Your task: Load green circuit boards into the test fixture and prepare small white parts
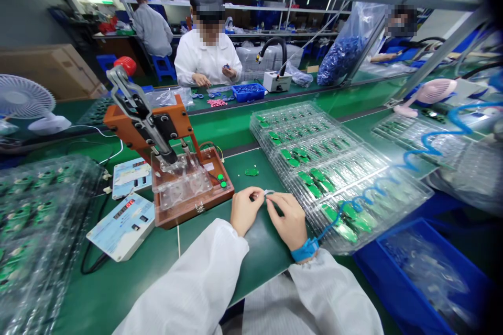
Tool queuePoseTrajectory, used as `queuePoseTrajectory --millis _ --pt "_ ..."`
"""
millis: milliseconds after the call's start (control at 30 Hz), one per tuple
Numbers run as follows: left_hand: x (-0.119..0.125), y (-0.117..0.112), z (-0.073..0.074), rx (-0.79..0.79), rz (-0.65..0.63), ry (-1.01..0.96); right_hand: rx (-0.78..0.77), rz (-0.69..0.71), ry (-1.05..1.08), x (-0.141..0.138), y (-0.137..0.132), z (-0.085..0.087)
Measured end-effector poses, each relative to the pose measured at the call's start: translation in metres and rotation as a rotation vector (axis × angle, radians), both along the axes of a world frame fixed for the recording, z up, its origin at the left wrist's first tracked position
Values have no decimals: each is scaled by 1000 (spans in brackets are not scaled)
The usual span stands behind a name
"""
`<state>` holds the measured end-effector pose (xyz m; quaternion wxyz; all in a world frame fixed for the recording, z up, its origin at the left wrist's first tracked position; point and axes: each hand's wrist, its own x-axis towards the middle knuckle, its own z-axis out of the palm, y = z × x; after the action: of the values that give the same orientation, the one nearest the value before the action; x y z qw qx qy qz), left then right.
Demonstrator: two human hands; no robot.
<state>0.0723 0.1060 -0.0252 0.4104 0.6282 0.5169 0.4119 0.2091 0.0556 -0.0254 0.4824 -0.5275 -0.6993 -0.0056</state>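
My left hand (244,209) and my right hand (288,217) meet over the green mat, both pinching a small pale part (268,193) between their fingertips. A blue wrist strap (305,249) with a coiled blue cord (393,180) sits on my right wrist. A small green circuit board (251,171) lies on the mat just beyond my hands. To the left stands an orange press fixture (173,162) with a red-knobbed lever (126,65) and a clear plastic top plate.
Clear trays of green boards (326,167) are stacked on my right, more trays (35,220) on my left. Two white meter boxes (121,225) lie by the fixture. A blue bin (424,267) sits low right. A white fan (25,102) stands far left. Other people work across the belt.
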Motion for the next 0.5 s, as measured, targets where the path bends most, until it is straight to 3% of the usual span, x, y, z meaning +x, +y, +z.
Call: queuePoseTrajectory --millis 500 --pt "2 -5 -1 4 -14 96 -83 -21 -14 7 10 -16"
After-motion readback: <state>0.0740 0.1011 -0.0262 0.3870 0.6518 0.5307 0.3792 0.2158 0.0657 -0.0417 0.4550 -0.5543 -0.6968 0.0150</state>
